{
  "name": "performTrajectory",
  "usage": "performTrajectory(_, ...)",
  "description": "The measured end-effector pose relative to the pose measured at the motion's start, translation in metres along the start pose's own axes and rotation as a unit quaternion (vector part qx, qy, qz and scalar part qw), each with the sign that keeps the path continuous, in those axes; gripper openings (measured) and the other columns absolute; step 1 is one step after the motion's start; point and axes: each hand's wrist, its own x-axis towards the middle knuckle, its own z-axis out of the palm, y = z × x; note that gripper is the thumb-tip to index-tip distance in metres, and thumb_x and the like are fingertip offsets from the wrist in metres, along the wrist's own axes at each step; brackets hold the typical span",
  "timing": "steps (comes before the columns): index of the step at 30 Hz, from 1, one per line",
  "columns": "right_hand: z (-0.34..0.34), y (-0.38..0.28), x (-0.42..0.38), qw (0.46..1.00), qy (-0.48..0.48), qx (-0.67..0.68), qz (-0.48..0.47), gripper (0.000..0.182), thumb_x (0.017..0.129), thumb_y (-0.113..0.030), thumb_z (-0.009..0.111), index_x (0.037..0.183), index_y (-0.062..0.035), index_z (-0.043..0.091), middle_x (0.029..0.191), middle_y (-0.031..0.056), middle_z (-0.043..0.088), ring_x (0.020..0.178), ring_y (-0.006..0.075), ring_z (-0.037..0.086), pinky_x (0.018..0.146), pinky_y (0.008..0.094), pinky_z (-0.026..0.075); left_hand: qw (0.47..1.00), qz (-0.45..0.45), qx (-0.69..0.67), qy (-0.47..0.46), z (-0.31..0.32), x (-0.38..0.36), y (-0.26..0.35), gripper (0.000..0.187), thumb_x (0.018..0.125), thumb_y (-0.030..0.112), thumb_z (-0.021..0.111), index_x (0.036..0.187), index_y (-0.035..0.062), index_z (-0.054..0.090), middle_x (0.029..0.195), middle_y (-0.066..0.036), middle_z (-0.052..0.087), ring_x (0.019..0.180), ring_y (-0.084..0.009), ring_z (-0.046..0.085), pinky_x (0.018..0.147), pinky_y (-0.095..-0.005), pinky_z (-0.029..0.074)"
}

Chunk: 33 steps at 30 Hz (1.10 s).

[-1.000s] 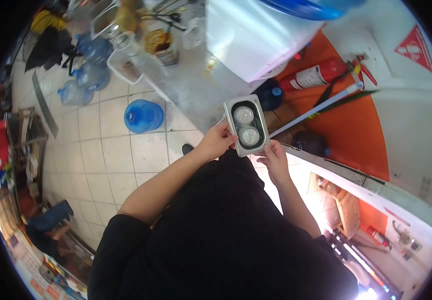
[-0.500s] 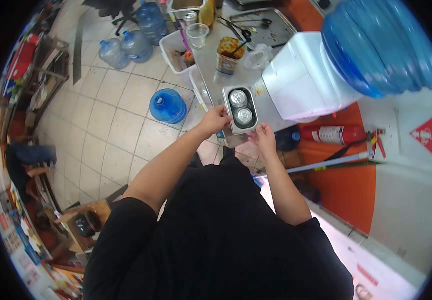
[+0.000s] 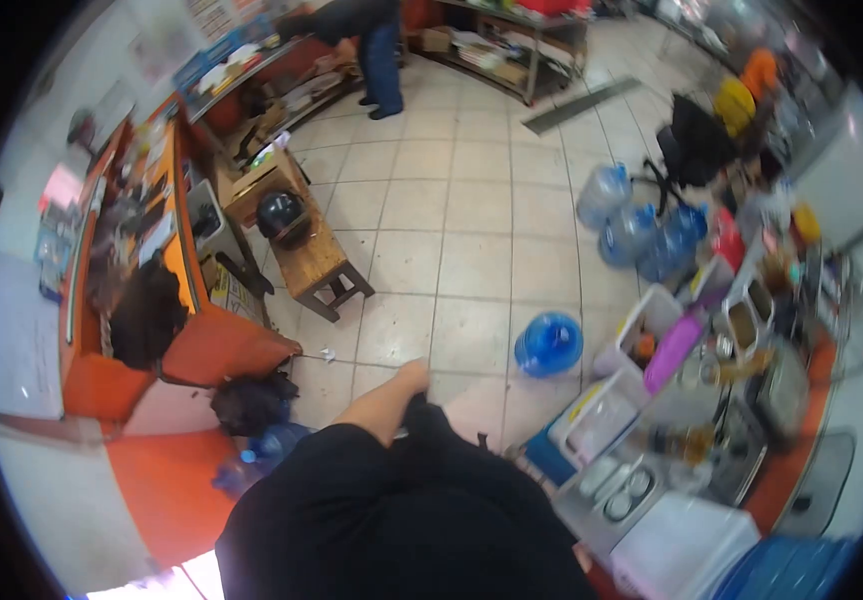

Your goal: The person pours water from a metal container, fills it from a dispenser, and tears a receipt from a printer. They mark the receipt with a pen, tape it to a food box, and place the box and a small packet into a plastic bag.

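My left hand [image 3: 413, 376] is out in front of my body above the tiled floor, small and blurred, its fingers not distinct; no object shows in it. Only a sliver of my right hand [image 3: 583, 557] appears beside my black shirt, near the counter's edge, and its fingers are hidden. Close to it, on the metal counter [image 3: 574, 508], a small metal tray [image 3: 604, 528] holds two cans [image 3: 640, 481]. Neither hand visibly touches the tray. A white container [image 3: 677, 545] stands beside it, with a large blue bottle [image 3: 792, 570] at its end.
A blue water bottle [image 3: 549, 344] stands on the floor ahead, with several more farther right. To the left are a wooden bench [image 3: 324, 262] with a black helmet [image 3: 281, 214] and an orange counter [image 3: 227, 350]. Another person [image 3: 382, 60] bends over shelves at the back.
The view has swung left, bringing the bench and orange counter closer to centre. Both hands have come away from the metal tray, which now appears lower right.
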Motion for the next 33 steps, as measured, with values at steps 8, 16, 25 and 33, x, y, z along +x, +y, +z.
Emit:
performTrajectory(8, 0.193, -0.204, 0.126, 0.962, -0.115, -0.232, -0.091, 0.015, 0.092, -0.017, 0.065, 0.103, -0.0072, 0.064, 0.084, 0.0121, 0.07, 0.076, 0.0246, 0.069, 0.063, 0.0393, 0.056, 0.94, -0.195, 0.097, -0.263, 0.055, -0.042, -0.352, 0.044, 0.084, 0.026, 0.065, 0.124, 0.0096, 0.075, 0.134, -0.019, 0.068, 0.127, -0.0319, 0.065, 0.107, -0.0472, 0.049)
performTrajectory(16, 0.334, -0.355, 0.234, 0.952, -0.259, -0.158, 0.036, 0.018, 0.099, -0.021, 0.06, 0.107, -0.0043, 0.06, 0.078, 0.012, 0.065, 0.075, 0.0234, 0.067, 0.064, 0.039, 0.056, 0.893, -0.273, -0.291, -0.209, -0.076, 0.027, -0.354, 0.029, 0.094, 0.018, 0.056, 0.106, 0.0005, 0.077, 0.109, -0.018, 0.077, 0.086, -0.0301, 0.077, 0.074, -0.0451, 0.06)
performTrajectory(25, 0.574, -0.601, 0.428, 0.938, -0.215, -0.271, 0.03, 0.019, 0.098, -0.021, 0.058, 0.106, -0.0038, 0.061, 0.078, 0.0131, 0.067, 0.067, 0.0242, 0.066, 0.056, 0.0385, 0.054, 0.952, -0.164, -0.211, 0.149, -0.305, 0.248, -0.407, 0.027, 0.086, 0.016, 0.061, 0.102, 0.0004, 0.076, 0.101, -0.023, 0.075, 0.09, -0.036, 0.074, 0.077, -0.0447, 0.058)
performTrajectory(33, 0.776, -0.799, 0.622, 0.869, -0.324, -0.374, -0.023, 0.021, 0.097, -0.022, 0.057, 0.104, -0.0034, 0.063, 0.078, 0.014, 0.069, 0.06, 0.025, 0.066, 0.049, 0.038, 0.052, 0.94, -0.206, -0.184, -0.2, -0.333, 0.323, -0.453, 0.045, 0.087, 0.022, 0.06, 0.128, 0.0052, 0.068, 0.114, -0.021, 0.074, 0.092, -0.0339, 0.073, 0.08, -0.0489, 0.058)
